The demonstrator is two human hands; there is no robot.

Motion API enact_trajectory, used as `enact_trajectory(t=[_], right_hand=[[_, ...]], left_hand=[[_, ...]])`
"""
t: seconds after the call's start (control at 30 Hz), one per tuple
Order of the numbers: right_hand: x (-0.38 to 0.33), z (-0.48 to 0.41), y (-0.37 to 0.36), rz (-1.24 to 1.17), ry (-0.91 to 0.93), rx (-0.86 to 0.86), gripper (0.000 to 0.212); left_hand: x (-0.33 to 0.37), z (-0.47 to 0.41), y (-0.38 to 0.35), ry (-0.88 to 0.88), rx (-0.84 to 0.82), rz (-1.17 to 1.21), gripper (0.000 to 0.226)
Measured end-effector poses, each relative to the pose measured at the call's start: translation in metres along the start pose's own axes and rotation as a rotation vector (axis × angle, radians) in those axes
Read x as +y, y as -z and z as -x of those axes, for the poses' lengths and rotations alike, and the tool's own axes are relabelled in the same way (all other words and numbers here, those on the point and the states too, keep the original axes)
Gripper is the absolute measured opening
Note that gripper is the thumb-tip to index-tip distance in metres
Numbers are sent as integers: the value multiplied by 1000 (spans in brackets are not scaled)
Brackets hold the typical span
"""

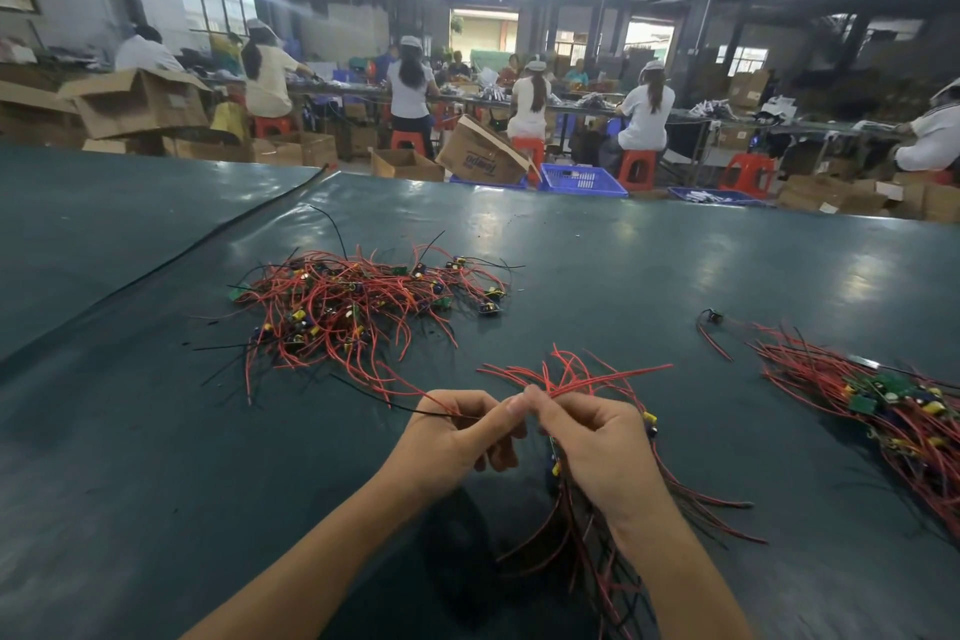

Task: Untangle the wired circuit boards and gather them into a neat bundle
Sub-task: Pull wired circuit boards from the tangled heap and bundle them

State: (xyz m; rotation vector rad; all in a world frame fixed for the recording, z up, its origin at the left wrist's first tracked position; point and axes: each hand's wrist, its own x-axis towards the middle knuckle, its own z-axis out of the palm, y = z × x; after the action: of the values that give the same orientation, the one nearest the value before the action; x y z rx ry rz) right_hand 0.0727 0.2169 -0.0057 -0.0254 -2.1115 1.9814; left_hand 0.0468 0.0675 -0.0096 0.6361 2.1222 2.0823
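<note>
Right hand (pixel 597 447) is clenched round a bundle (pixel 574 379) of wired boards. Red wire ends fan out above its fingertips, yellow parts show at its right side, and the rest of the wires trail down under the wrist over the table (pixel 649 255). Left hand (pixel 457 437), fingers curled, pinches a thin black wire (pixel 436 413) between thumb and forefinger, the thumb tips of both hands almost touching. That wire runs left toward the tangled pile (pixel 353 307) of red-wired boards lying farther out on the green cover. A sorted stack (pixel 893 411) of boards lies on the right, well apart, with one loose board (pixel 714 317) near its far end. Beyond the table, seated workers (pixel 644 114), cardboard boxes, blue crates (pixel 582 179).
</note>
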Motion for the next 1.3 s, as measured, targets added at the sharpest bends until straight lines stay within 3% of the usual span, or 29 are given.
enact_trajectory(t=[0.13,0.4,0.5,0.63,0.77,0.87,0.97,1.07,1.3], right_hand=[[-1,1,-2,30,23,76,25],[-2,-13,29,-227,-105,402,23],[1,-16,38,-271,-92,452,20],[0,-15,33,-336,-14,408,21],[-6,-10,29,-383,49,359,31],[-12,-6,24,-418,104,302,30],[-14,-2,23,-496,133,219,51],[-13,-1,22,-490,79,153,66],[-6,4,-5,-130,-35,-94,62]], left_hand=[[2,2,-1,-5,-43,-38,31],[10,-2,9,10,-45,25,31],[8,-3,12,16,-32,31,29],[6,-4,12,59,78,152,35],[3,-8,15,178,154,450,24],[3,-9,18,199,177,544,21],[3,-10,20,270,204,615,29],[3,-8,23,314,99,690,35],[7,-3,12,451,-290,569,49]])
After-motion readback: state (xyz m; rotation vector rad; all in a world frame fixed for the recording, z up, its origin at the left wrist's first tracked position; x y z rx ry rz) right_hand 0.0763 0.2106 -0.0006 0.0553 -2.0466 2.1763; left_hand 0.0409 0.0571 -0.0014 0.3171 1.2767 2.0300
